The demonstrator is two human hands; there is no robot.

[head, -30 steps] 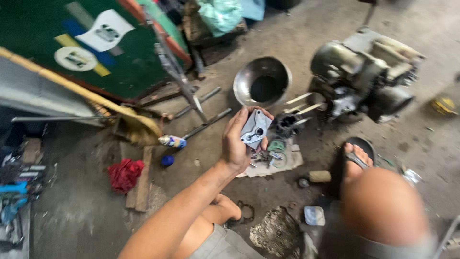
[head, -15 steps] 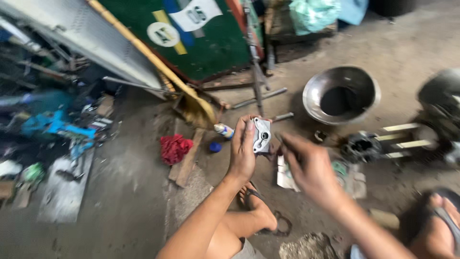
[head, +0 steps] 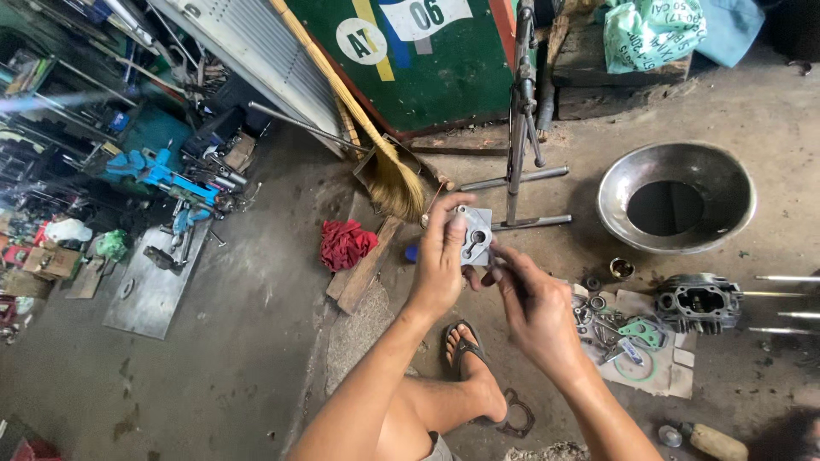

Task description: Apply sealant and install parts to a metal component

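My left hand (head: pixel 438 260) grips a small flat grey metal engine cover plate (head: pixel 475 234) with a keyhole-shaped opening, held upright in front of me. My right hand (head: pixel 531 300) is right beside it, fingertips pinched at the plate's lower right edge; whether they hold something small I cannot tell. Below the hands my bare leg and sandalled foot (head: pixel 468 358) rest on the concrete floor.
A steel bowl (head: pixel 676 198) sits to the right, with an engine cylinder part (head: pixel 699 302) and several gaskets and small parts on a paper sheet (head: pixel 635 340) below it. A broom (head: pixel 389 175), red rag (head: pixel 345 242), wooden plank (head: pixel 364 266) and metal stand (head: pixel 521 119) lie ahead. Tools clutter the left.
The view has swung left and settled. My right hand came in and now touches the plate's lower edge; my left hand still holds the plate.
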